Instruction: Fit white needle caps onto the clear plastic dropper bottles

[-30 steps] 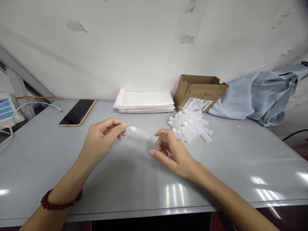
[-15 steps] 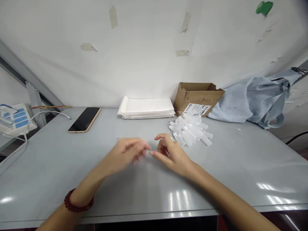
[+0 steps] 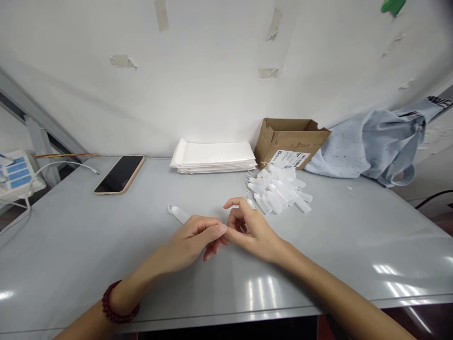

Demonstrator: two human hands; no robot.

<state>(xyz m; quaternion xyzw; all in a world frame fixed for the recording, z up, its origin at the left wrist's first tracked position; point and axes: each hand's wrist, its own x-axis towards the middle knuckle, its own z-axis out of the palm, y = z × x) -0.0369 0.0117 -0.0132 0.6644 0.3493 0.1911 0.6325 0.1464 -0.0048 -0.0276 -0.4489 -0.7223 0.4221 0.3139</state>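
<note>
My left hand (image 3: 198,240), with a dark red bead bracelet at the wrist, has its thumb and forefinger pinched together. Its fingertips meet those of my right hand (image 3: 255,232), whose thumb and curled fingers are drawn in while the forefinger arches above. Whatever lies between the fingertips is too small or hidden to make out. Just beyond my left hand lies a whitish translucent plastic strip (image 3: 180,214) with a small string loop, its near end covered by the hand. A pile of similar strips with thin strings (image 3: 278,192) spreads behind my right hand.
Along the wall stand a stack of white padded envelopes (image 3: 215,156) and an open cardboard box (image 3: 292,144). Pale blue cloth (image 3: 368,146) drapes at the right. A phone (image 3: 120,174), a white cable (image 3: 71,163) and a power strip (image 3: 19,172) are leftward on the grey table (image 3: 141,255).
My left hand has moved slightly down and right to meet the right hand's fingertips, uncovering more of the loose strip. The right hand has hardly moved. The view has shifted slightly.
</note>
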